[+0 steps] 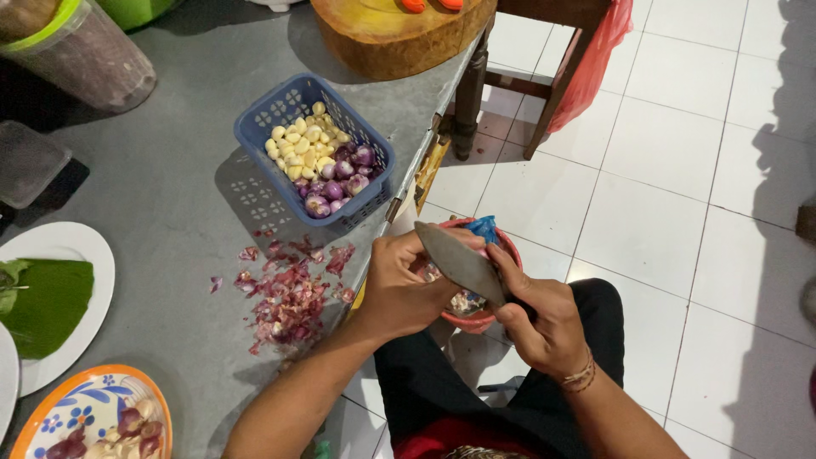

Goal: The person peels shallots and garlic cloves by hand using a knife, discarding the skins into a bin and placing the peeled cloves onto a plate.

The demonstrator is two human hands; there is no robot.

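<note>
1. Clear plastic jar (85,51) with a lime-green lid, top left on the grey table, dark reddish contents inside.
2. Red plastic bag (595,55) hanging by the wooden chair, top right.

Bare grey metal tabletop (183,191) lies open left of the blue plastic basket (255,127). Purple shallot peelings (285,293) litter the table edge; white plates (81,246) block the far left.

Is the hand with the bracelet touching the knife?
Touching. The head view shows the right hand wrapped around the handle of the knife, with the index finger lying along the blade's back.
</note>
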